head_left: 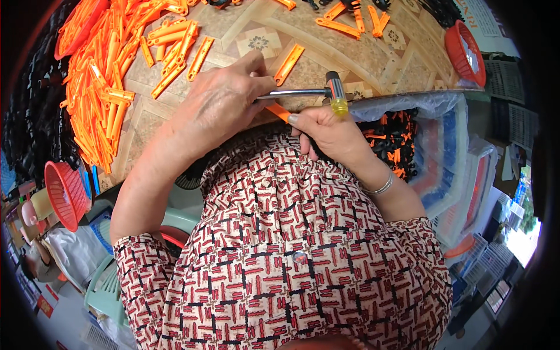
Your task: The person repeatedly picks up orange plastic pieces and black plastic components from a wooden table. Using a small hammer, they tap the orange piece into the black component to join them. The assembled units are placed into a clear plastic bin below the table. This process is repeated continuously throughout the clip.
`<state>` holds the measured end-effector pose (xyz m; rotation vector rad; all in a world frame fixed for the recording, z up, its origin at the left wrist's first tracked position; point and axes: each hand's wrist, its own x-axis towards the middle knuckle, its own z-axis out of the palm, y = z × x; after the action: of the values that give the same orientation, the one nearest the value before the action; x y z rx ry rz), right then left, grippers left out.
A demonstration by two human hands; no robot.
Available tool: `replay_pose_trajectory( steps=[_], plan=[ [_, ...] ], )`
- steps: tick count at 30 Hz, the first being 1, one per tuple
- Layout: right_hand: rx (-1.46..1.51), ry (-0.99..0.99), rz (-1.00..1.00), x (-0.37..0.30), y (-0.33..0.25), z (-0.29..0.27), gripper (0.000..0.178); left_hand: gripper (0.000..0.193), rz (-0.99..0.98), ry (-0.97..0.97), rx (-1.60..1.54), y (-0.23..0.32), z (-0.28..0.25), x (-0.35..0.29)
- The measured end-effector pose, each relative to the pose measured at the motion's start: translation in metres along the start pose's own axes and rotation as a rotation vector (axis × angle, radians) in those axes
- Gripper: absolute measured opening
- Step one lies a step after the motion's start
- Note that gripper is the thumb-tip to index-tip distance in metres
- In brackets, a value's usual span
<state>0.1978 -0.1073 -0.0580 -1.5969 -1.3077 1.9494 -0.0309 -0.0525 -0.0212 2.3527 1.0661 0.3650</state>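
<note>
Cream fabric patterned in red and black [291, 233] lay nearest the head camera. By the wood-patterned counter [373, 64], a flat orange plastic strip [279, 111] was pinched by the left hand [224, 96] and right hand [339, 137]; a metal-shafted, yellow-and-black-headed hammer [312, 92] was gripped in the left.

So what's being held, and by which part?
The left hand holds a hammer by the handle; the right hand pinches an orange strip by one end.

strip heap [105, 70] left on table [326, 58], tub [459, 131] right
</note>
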Motion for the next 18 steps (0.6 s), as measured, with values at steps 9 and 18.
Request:
replay_pose_trajectory(
  steps=[9,18],
  plan=[
    [0.135,-0.014,-0.010,0.005,0.004,0.002,0.032,0.033,-0.312,0.436,-0.476,0.008,-0.011,-0.055],
    [0.246,-0.042,-0.049,0.009,0.006,0.002,0.024,0.052,-0.193,0.356,0.140,0.023,0.019,-0.097]
  ],
)
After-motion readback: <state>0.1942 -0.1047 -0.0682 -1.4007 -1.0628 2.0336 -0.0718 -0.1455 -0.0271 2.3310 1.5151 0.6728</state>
